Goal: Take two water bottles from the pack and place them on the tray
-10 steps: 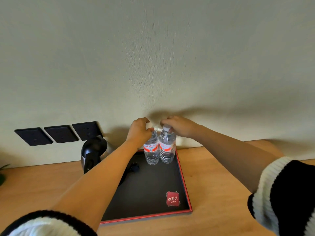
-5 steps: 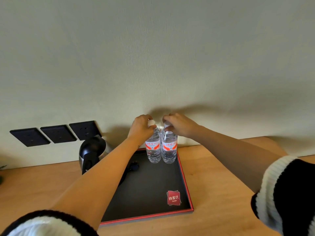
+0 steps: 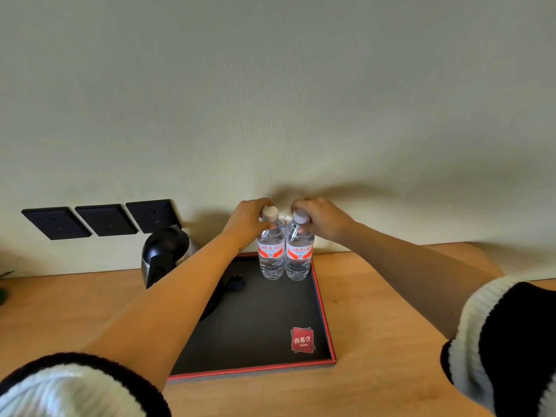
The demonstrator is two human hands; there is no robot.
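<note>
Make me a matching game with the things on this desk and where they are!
Things:
1. water bottles
2. kettle
3. red logo
4. wall sockets

Places:
A. near right corner of the tray
B. on the wall, at the left
C. far right corner of the tray, held at their necks
D. left of the bottles, by the wall

Pairs: 1-C, 2-D, 3-A, 4-B

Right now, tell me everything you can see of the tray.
The tray is a shallow square with a thin red rim and a dark, matte floor; the material looks like lacquered wood or plastic. It lies flat on the wooden table, close to the wall. A red logo sticker sits in its near right corner. Two water bottles stand upright at its far right corner. The left forearm hides its left side, where the kettle stands.
</note>
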